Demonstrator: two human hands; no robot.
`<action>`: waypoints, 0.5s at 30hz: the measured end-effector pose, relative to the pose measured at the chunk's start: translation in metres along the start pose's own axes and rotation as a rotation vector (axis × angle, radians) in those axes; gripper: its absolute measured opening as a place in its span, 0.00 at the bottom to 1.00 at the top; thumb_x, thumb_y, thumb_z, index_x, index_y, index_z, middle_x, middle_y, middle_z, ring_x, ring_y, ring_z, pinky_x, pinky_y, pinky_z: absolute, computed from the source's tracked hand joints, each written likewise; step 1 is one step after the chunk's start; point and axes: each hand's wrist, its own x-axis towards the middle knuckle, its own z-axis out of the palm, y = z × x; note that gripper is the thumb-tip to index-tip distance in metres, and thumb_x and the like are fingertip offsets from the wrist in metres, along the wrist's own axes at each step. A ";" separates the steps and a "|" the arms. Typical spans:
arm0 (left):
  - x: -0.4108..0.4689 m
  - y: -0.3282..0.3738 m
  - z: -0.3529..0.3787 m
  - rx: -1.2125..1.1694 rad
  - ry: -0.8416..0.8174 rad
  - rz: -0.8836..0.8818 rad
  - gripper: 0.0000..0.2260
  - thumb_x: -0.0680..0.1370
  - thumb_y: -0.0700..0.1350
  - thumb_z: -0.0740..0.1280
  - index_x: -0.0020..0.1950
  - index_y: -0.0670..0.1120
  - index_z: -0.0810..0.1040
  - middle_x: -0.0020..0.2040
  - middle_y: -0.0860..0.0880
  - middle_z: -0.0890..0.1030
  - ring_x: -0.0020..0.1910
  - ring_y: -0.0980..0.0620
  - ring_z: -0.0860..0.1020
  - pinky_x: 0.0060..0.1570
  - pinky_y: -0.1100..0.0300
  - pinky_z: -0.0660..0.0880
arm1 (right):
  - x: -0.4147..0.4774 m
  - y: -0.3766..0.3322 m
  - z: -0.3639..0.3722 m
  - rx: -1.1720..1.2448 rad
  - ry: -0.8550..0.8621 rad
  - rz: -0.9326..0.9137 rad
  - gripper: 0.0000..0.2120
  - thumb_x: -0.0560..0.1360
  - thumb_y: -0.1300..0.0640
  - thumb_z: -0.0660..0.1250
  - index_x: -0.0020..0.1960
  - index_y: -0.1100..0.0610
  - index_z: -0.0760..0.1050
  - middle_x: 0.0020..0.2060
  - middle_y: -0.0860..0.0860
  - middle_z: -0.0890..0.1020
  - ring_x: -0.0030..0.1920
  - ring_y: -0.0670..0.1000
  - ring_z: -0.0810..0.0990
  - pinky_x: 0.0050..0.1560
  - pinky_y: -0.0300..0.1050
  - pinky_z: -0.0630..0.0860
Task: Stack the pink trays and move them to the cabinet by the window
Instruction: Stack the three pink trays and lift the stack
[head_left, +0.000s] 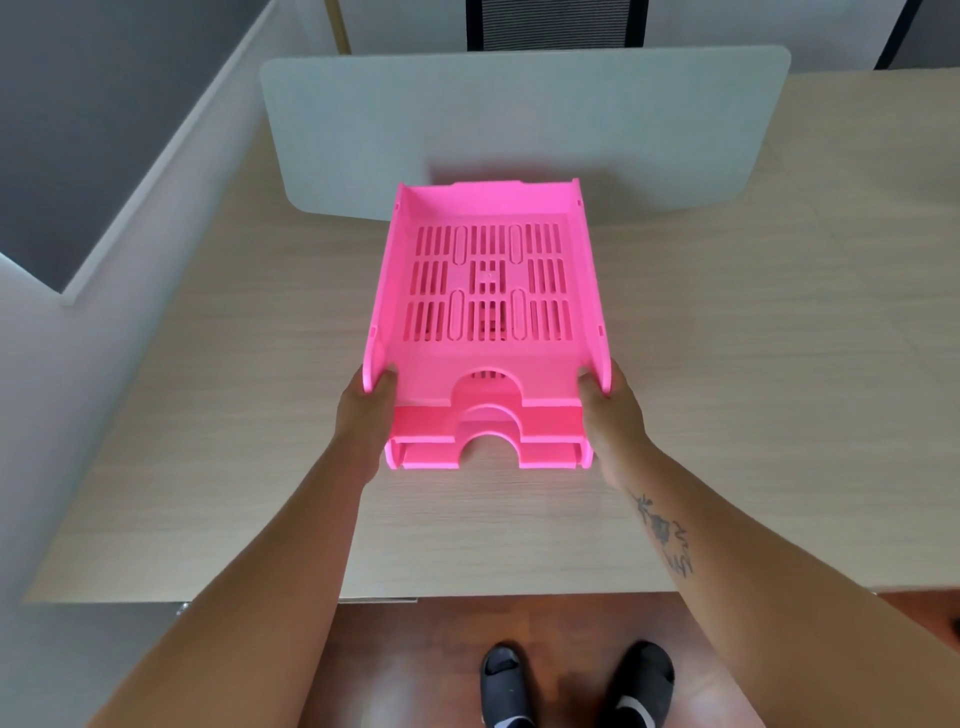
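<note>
A pale wood-grain desk fills most of the view, seen from above by a person standing at its near edge, with a grey-white divider panel upright along its far side and part of a dark chair beyond. At the desk's centre sits a stack of pink trays, slotted plastic letter trays with arched front cut-outs; two front edges show below the top one, so there seem to be three, though the count is not certain. The top tray tilts, its near end raised. The left hand is closed on its near left corner, the right hand on its near right corner, thumbs inside the walls. Stacking looks nearly finished; carrying to the window cabinet, not in view, remains. Dark shoes show on the floor below.
</note>
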 end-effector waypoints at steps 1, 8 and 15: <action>-0.002 -0.001 -0.001 -0.007 0.000 0.013 0.15 0.82 0.49 0.60 0.69 0.50 0.72 0.50 0.49 0.82 0.45 0.53 0.80 0.36 0.58 0.76 | -0.001 0.000 0.000 -0.014 0.003 -0.009 0.21 0.84 0.51 0.57 0.76 0.52 0.67 0.56 0.53 0.83 0.55 0.57 0.83 0.56 0.56 0.81; -0.020 -0.023 -0.007 -0.074 0.031 0.116 0.11 0.82 0.48 0.60 0.62 0.52 0.75 0.49 0.47 0.83 0.48 0.50 0.82 0.35 0.62 0.77 | -0.020 0.012 -0.002 -0.137 0.014 -0.119 0.19 0.84 0.52 0.55 0.74 0.56 0.67 0.43 0.48 0.79 0.44 0.54 0.83 0.40 0.47 0.81; -0.013 -0.009 -0.004 -0.089 0.018 0.085 0.15 0.82 0.47 0.60 0.69 0.50 0.70 0.55 0.45 0.81 0.53 0.46 0.80 0.50 0.47 0.79 | -0.014 0.000 0.001 0.004 0.025 -0.049 0.18 0.83 0.54 0.58 0.73 0.53 0.67 0.50 0.49 0.80 0.56 0.59 0.82 0.54 0.53 0.81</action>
